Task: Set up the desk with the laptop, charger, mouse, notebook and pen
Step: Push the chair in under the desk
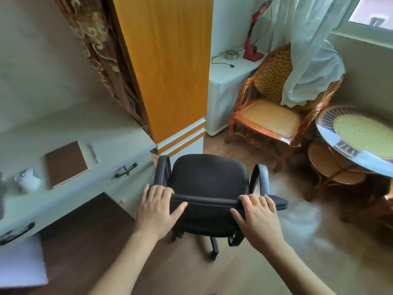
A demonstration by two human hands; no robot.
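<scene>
Currently both hands, left hand (pixel 156 206) and right hand (pixel 258 213), grip the chair (pixel 209 179) backrest; it likely rolls easily on wheels.

Chair (pixel 209 179) matt black cloth; floor (pixel 212 273) glossy wood; armchair (pixel 274 96) woven rattan.

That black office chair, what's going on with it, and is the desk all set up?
A person grips the top of the black office chair's backrest with both hands, left hand and right hand, fingers over its top edge. The chair stands on the wood floor beside the pale desk. On the desk lie a brown notebook, a pen beside it and a white mouse. Laptop and charger cannot be made out in this view.
</scene>
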